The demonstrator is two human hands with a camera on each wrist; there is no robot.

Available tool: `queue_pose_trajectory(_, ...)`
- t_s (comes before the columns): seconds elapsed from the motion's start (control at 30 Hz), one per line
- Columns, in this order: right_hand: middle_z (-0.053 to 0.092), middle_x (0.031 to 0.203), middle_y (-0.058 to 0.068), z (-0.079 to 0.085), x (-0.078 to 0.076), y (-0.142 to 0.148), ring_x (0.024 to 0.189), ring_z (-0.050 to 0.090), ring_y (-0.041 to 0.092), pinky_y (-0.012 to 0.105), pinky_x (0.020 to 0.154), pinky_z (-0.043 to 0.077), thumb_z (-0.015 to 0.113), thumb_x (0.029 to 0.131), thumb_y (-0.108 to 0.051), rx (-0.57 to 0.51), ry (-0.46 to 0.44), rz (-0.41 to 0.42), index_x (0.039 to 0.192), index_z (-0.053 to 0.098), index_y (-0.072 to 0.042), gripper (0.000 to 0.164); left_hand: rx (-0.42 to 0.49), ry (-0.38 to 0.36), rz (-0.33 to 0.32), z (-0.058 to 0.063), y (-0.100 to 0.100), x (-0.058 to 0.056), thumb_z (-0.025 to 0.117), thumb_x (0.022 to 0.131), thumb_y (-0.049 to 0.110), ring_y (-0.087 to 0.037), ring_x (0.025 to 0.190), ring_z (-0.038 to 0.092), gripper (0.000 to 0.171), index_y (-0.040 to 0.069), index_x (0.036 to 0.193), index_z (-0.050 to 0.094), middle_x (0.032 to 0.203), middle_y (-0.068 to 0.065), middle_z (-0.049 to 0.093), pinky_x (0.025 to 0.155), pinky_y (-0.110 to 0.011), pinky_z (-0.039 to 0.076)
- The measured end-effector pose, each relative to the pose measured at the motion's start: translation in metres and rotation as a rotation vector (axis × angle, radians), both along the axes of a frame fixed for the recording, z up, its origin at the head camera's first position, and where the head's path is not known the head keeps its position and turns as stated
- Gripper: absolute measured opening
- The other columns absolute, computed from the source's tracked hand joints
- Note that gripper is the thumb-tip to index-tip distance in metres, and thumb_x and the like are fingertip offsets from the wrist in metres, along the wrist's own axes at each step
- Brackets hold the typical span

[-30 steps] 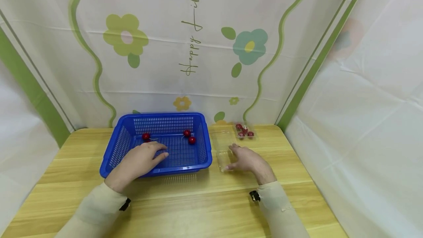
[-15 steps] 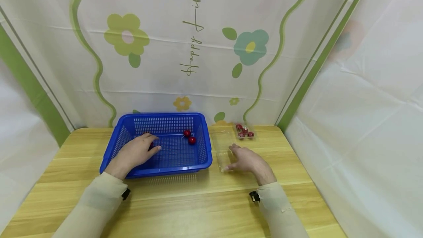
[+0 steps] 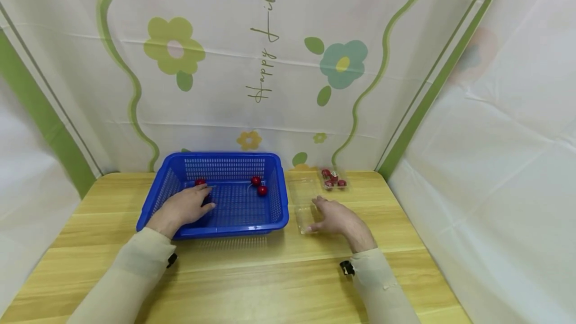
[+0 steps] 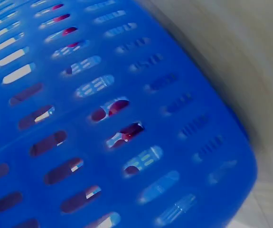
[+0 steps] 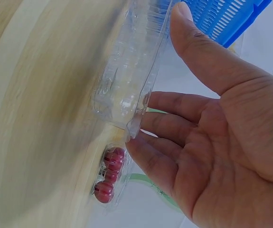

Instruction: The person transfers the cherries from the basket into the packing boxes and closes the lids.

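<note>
My left hand (image 3: 184,207) reaches into a blue plastic basket (image 3: 284,199), its fingers bent down toward the floor with a gap between thumb and index finger. One red cherry (image 3: 200,182) shows just beyond those fingers. Two more cherries, one at the back (image 3: 255,180) and one nearer (image 3: 262,190), lie at the basket's right side. In the left wrist view the slotted basket wall (image 4: 212,166) hides most of the hand; red patches show through slots. My right hand (image 3: 337,218) rests thumb and fingertips on the rim of a clear plastic box (image 5: 122,90), fingers loosely extended.
A small clear pack of several red cherries (image 3: 333,179) stands at the back right, beyond the clear box. Everything sits on a wooden table (image 3: 252,284). A white flowered curtain (image 3: 288,114) hangs right behind it.
My left hand has moved left and lower inside the basket, toward the cherry at the left side. My right hand stays at the clear box.
</note>
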State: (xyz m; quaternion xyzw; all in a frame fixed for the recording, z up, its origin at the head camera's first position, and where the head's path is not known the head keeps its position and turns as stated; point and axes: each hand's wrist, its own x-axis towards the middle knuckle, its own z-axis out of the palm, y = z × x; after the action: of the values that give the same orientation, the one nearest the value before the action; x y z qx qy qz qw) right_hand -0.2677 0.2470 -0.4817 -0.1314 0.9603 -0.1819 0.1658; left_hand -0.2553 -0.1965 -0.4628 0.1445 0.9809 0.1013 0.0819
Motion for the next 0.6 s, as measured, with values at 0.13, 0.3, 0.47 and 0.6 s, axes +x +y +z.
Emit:
queue_pose_trajectory(0.13, 0.038, 0.189, 0.026, -0.001, 0.0, 0.0, 0.173, 0.043, 0.052, 0.067, 0.143, 0.038, 0.096, 0.099, -0.041, -0.011, -0.006, -0.003, 0.178, 0.047, -0.003, 0.1, -0.05, 0.001, 0.004, -0.001, -0.005, -0.002, 0.071, 0.118, 0.031, -0.062, 0.157, 0.057, 0.064, -0.014, 0.161, 0.059, 0.173, -0.04, 0.053, 0.129, -0.073, 0.052)
queue_pose_trajectory(0.3, 0.038, 0.188, 0.026, -0.001, 0.0, -0.001, 0.173, 0.044, 0.051, 0.067, 0.143, 0.04, 0.096, 0.099, -0.041, -0.012, -0.005, -0.001, 0.178, 0.047, -0.003, 0.101, -0.073, 0.005, 0.023, -0.005, -0.016, -0.004, 0.07, 0.118, 0.033, -0.061, 0.158, 0.057, 0.066, -0.014, 0.163, 0.058, 0.174, -0.039, 0.052, 0.129, -0.074, 0.052)
queue_pose_trajectory(0.47, 0.04, 0.188, 0.027, 0.0, 0.0, -0.001, 0.172, 0.045, 0.051, 0.066, 0.143, 0.04, 0.096, 0.099, -0.042, -0.006, 0.004, 0.009, 0.177, 0.048, -0.002, 0.101, -0.05, 0.034, 0.034, -0.017, -0.031, -0.009, 0.07, 0.117, 0.035, -0.062, 0.157, 0.058, 0.066, -0.012, 0.162, 0.059, 0.172, -0.039, 0.055, 0.127, -0.076, 0.052)
queue_pose_trajectory(0.6, 0.041, 0.187, 0.027, 0.0, -0.001, 0.001, 0.174, 0.043, 0.051, 0.066, 0.144, 0.037, 0.096, 0.099, -0.042, 0.002, 0.016, 0.023, 0.176, 0.048, 0.0, 0.1, -0.038, 0.065, 0.033, -0.015, -0.033, -0.006, 0.072, 0.116, 0.031, -0.061, 0.152, 0.062, 0.06, -0.014, 0.155, 0.065, 0.164, -0.039, 0.062, 0.125, -0.077, 0.054)
